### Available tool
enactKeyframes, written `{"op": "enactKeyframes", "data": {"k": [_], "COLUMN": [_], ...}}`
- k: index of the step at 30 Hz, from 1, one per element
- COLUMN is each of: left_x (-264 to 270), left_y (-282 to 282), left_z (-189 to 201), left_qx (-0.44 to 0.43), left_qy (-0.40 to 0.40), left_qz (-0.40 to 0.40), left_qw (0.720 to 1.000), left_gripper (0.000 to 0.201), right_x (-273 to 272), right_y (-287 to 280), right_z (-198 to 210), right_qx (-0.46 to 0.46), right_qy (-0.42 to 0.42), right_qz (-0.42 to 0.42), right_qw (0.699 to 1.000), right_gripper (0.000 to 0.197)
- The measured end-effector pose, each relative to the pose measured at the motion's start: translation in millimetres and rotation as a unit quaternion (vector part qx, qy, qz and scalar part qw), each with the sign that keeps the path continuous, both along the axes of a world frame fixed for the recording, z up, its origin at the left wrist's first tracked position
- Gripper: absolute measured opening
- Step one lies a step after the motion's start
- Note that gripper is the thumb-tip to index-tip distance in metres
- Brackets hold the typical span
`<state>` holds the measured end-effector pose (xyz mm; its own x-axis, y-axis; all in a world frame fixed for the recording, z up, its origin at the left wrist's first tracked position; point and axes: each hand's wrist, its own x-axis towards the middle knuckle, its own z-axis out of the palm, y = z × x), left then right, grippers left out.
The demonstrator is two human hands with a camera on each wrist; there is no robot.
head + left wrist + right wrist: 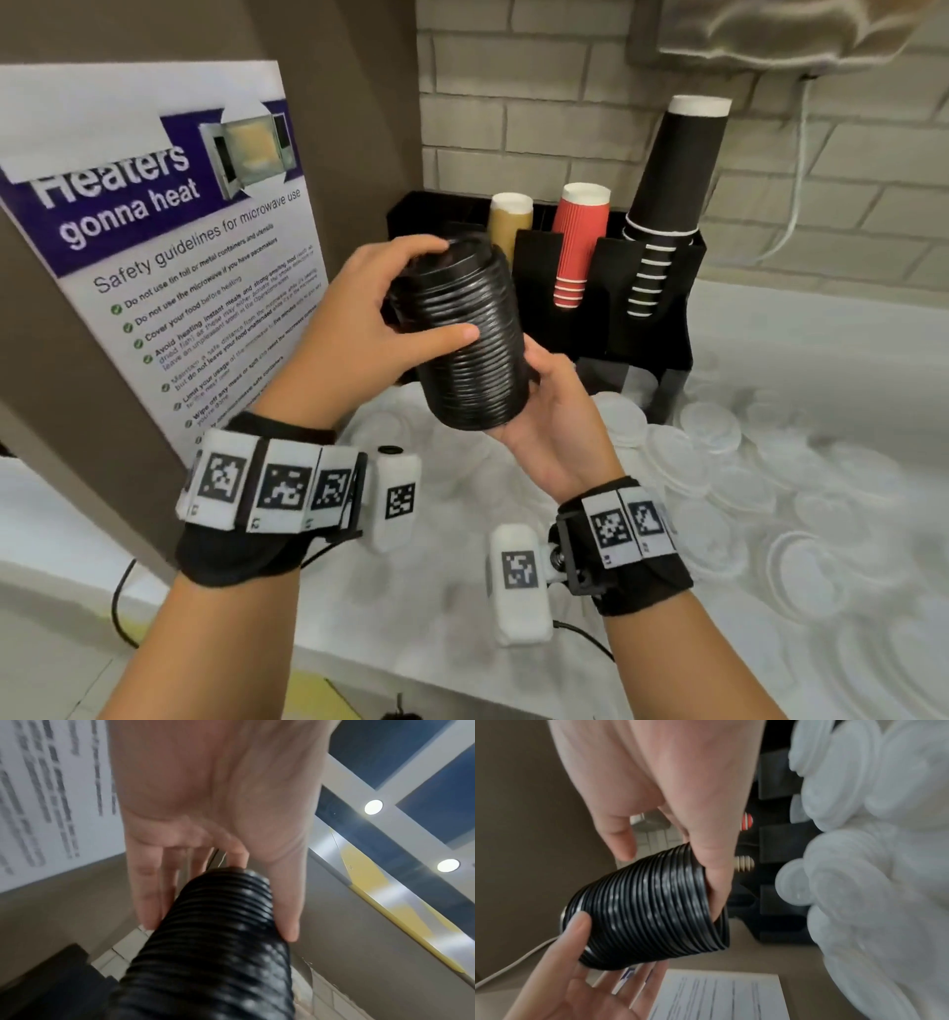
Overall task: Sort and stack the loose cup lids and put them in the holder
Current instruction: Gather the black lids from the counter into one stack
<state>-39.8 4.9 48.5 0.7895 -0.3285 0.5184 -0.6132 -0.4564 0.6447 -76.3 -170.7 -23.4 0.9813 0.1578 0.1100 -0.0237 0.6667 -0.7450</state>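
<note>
A tall stack of black cup lids (470, 339) hangs tilted in the air in front of the black holder (642, 329). My left hand (447, 293) grips its upper end, fingers over the top lid and thumb along the side. My right hand (534, 395) cups the lower end from below, fingers curled round it. The left wrist view shows the lid stack (213, 943) between thumb and fingers (151, 912). In the right wrist view the stack (649, 908) sits under my fingers (716, 878). Several loose clear lids (719, 462) lie scattered on the white counter.
The holder carries upside-down stacks of tan cups (508, 216), red cups (580, 241) and black cups (672, 180) against a brick wall. A microwave safety poster (169, 246) stands at the left. More clear lids (859, 882) pile up beside the holder.
</note>
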Motion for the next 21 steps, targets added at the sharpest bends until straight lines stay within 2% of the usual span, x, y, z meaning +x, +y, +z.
{"op": "enactKeyframes", "data": {"k": [3,5,9,14,17,21], "left_x": [-15.1,-25.1,-42.2,-51.8,-54.3,-59.5], "left_y": [18.5,31.2,50.0,61.8,66.6,71.8], "left_z": [-13.2,-23.0,-43.3,-65.9,-76.3,-82.7], "left_qx": [0.057,0.075,0.127,0.14,0.147,0.157], "left_qy": [0.041,0.076,0.129,0.184,0.194,0.182], "left_qz": [0.062,0.1,0.146,0.16,0.169,0.182], "left_qw": [0.996,0.989,0.973,0.96,0.955,0.953], "left_gripper": [0.068,0.07,0.07,0.067,0.063,0.06], "right_x": [-0.5,0.2,-1.7,-7.5,-8.7,-8.5], "right_y": [22.9,37.9,62.1,85.5,96.2,100.0], "right_z": [-17.5,-31.2,-54.0,-77.1,-90.6,-97.4], "right_qx": [0.047,0.046,-0.017,-0.071,-0.186,-0.409], "right_qy": [0.052,0.108,0.18,0.216,0.185,0.116], "right_qz": [0.045,0.059,0.092,0.115,0.102,0.098], "right_qw": [0.997,0.991,0.979,0.967,0.96,0.9], "right_gripper": [0.055,0.065,0.078,0.081,0.075,0.069]}}
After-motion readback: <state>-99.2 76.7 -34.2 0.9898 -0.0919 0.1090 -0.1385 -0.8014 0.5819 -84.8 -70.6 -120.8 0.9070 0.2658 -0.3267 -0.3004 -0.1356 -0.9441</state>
